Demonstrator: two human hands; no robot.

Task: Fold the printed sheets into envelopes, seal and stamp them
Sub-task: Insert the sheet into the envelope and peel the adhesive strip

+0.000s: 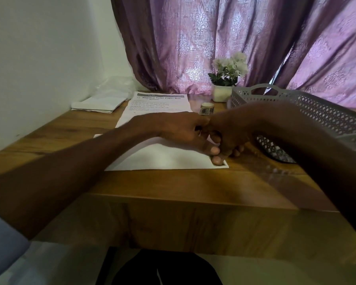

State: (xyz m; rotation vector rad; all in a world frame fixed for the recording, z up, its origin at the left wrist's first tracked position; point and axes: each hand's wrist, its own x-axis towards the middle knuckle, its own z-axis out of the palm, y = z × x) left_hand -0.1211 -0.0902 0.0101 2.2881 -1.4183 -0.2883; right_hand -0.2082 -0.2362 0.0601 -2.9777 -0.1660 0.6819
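Stamp step, looks like. White envelope [169, 155] flat on tabletop [193, 182], near centre. Left hand [183, 130] thumb presses stamp [221, 164] at near-right corner. Right hand [228, 136] fingers curled alongside, can't tell if pinching anything. Tip: rub edges flat, keep envelope pinned. Stamp roll [207, 109] behind, printed sheets [158, 105] far.

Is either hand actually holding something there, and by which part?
Neither lifts anything. The left hand presses a thumb on the small stamp at the flat white envelope's near right corner; whether the right hand pinches something cannot be told.
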